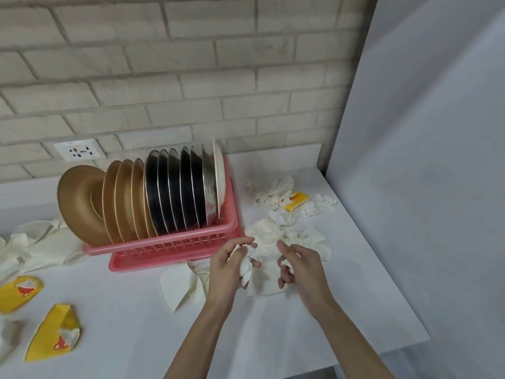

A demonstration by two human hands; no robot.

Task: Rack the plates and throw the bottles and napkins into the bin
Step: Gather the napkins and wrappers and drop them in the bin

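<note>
Plates (153,192) stand upright in the pink rack (175,250), centre left. Just right of it, the left hand (226,266) curls around a crumpled napkin (246,265); the right hand (303,266) pinches a smaller wad (287,264) over the loose napkins (269,233).

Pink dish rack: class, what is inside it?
Brown plates, dark plates and one white plate at the right, standing on edge. The rack wall hides their bottom edges.

Brown, steel and white plates (175,192) upright in pink rack (175,247), crumpled white napkins (270,233) scattered beside it
</note>
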